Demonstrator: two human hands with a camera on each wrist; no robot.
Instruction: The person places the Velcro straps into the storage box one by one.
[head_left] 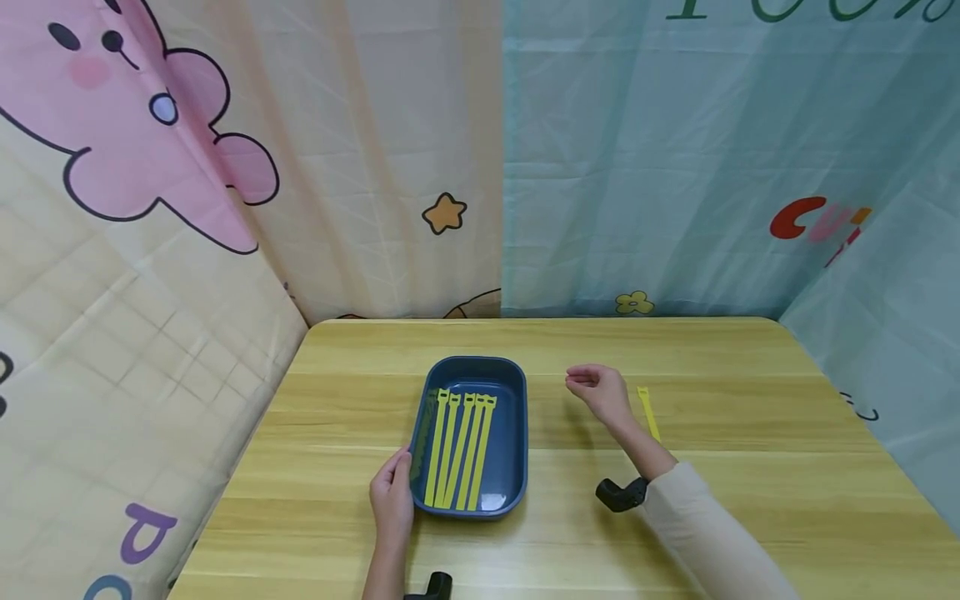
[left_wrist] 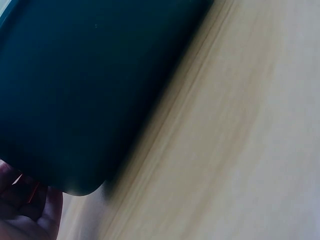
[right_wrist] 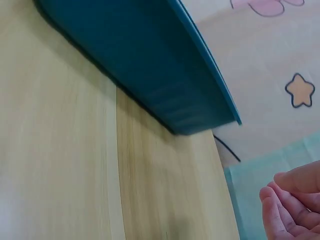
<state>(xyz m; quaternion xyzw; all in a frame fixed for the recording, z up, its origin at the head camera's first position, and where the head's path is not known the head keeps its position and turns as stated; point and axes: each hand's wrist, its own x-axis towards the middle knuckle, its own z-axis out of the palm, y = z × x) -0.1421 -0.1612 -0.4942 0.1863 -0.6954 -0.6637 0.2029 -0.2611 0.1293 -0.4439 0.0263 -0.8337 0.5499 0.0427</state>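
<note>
A dark blue tray [head_left: 517, 450] stands on the table in the head view, with several yellow cable ties [head_left: 467, 454] side by side in it, their slotted heads toward the far end. At the tray's left side, my left hand [head_left: 393, 492] grips the rim; the left wrist view shows its fingers [left_wrist: 52, 212] by a corner of the tray. To the right of the tray my right hand [head_left: 602, 392] hovers above the table, fingers loosely bent, nothing visible in them. Beyond my right wrist another yellow cable tie [head_left: 649, 414] lies on the table, partly hidden by the forearm.
The wooden table [head_left: 712, 375] ends at a printed curtain [head_left: 375, 167] at the back, with more fabric at both sides. A black wrist mount [head_left: 622, 495] sits on my right wrist, and another black mount [head_left: 438, 586] is by my left wrist.
</note>
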